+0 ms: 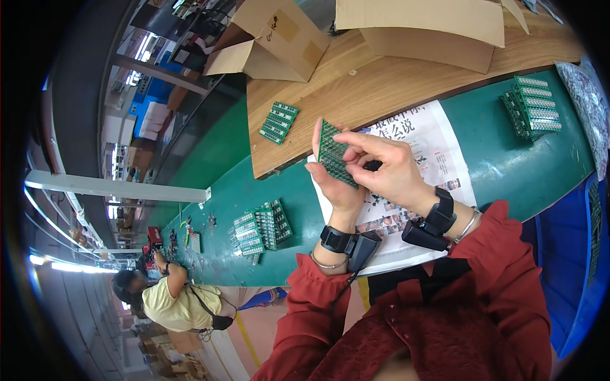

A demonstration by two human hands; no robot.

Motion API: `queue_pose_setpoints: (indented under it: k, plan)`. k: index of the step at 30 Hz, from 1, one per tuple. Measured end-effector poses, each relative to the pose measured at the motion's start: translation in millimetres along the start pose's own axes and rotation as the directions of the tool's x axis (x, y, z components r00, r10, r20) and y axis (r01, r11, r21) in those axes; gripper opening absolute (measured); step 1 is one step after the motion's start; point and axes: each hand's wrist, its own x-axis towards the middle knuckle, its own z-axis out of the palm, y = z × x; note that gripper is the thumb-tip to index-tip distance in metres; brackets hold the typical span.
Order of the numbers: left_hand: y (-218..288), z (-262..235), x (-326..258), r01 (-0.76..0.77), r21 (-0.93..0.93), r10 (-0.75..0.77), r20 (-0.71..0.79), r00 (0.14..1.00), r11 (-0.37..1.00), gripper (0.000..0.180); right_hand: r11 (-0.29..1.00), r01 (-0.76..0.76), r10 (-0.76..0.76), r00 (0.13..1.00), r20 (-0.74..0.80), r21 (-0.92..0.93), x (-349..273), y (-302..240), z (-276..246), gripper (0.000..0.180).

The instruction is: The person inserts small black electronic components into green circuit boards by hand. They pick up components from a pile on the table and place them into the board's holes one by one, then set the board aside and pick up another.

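Observation:
Tilted up over the newspaper [467, 166], a green circuit board panel [333, 152] with rows of small parts rests in my left hand [340, 190]. The fingers lie behind the panel and the thumb is at its near edge. My right hand [391, 162] is bent over the panel's face, its index finger and thumb reaching the board. Some small black pieces [373, 165] show under the right palm; whether the fingertips pinch one is hidden.
Stacked green panels stand on the green table at left [262, 227] and far right [532, 109]. Another panel [279, 122] lies on the wooden board [305, 130]. Cardboard boxes [283, 41] stand behind, a bubble-wrap bag [581, 101] and blue bin [565, 254] at right. A co-worker [181, 298] sits left.

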Motion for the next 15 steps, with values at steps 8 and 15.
queue_pose_setpoints:
  k: [8,15]
  plan:
    - [-3.1,-0.4,-1.3,-0.063,0.118,0.05,0.109,0.993,0.991,0.102,0.999,0.014,-0.014,1.0,0.013,-0.032,-2.5,-0.1,-2.6,0.036]
    - [-0.2,-0.3,0.0,0.006,0.029,-0.007,0.006,1.0,1.0,0.102,0.994,0.099,-0.101,0.995,-0.029,-0.043,2.7,-1.2,-6.5,0.039]
